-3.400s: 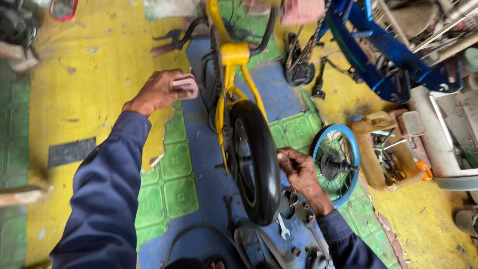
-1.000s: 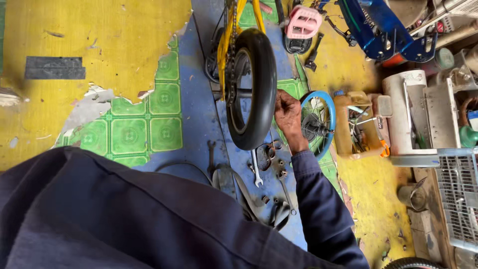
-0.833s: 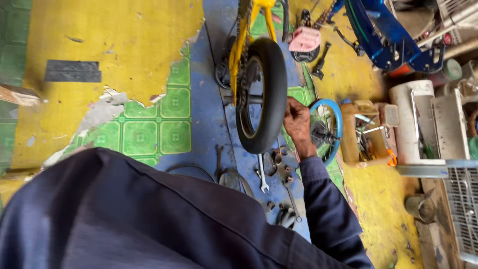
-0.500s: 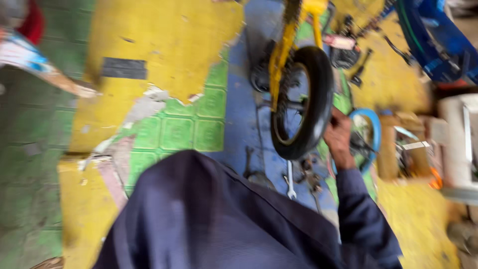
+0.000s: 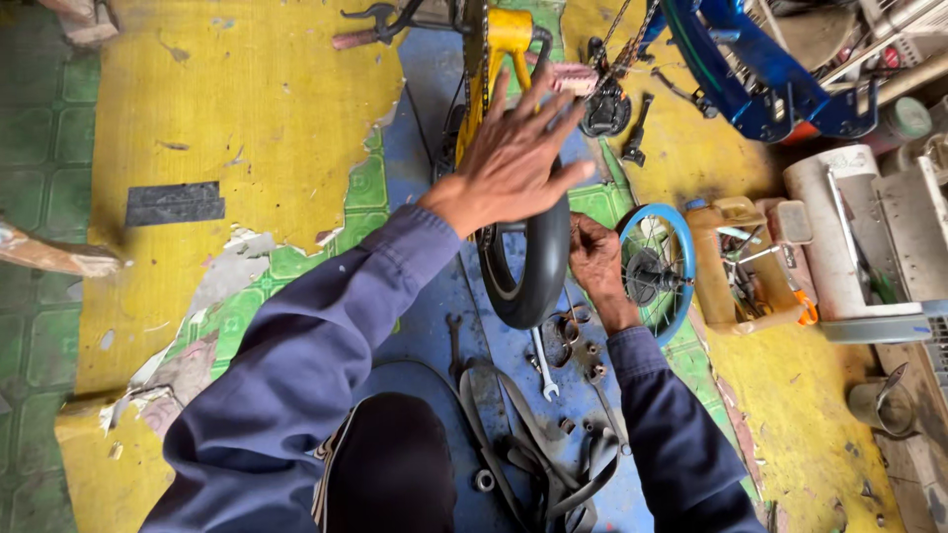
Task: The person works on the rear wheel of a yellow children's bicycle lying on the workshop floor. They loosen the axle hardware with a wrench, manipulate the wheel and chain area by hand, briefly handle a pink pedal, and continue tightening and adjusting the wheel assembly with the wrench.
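- One yellow bicycle frame (image 5: pixel 509 39) lies upturned on the painted floor (image 5: pixel 247 109), so its single black tyre (image 5: pixel 538 266) stands up in easy reach between the two arms.
- One blue bicycle frame (image 5: pixel 760 84) rests at the upper right, well apart from the hands, set aside among clutter.
- The left hand (image 5: pixel 513 153) is open, fingers spread flat, and lies on top of the black tyre, pressing down as if to steady the wheel (the palm hides the tread beneath it).
- The right hand (image 5: pixel 597 266) is at the tyre's right flank, near the axle, fingers curled; whether they grip a nut or a tool I cannot tell, since the tyre covers the fingertips.
- One small blue-rimmed wheel (image 5: pixel 657 271) lies just beside the right hand, off any frame.
- One open yellowish box (image 5: pixel 736 266) of small tools sits just right of that wheel, kept within arm's reach.
- One loose rubber strip or inner tube (image 5: pixel 538 449) curls on the floor near the knees.
- One combination spanner (image 5: pixel 541 365) lies below the tyre, handy for the axle.
- One pink pedal (image 5: pixel 578 77) shows beyond the left fingertips.
- Several nuts and washers (image 5: pixel 588 360) (at least four, more are too small to count) are scattered beside the spanner.
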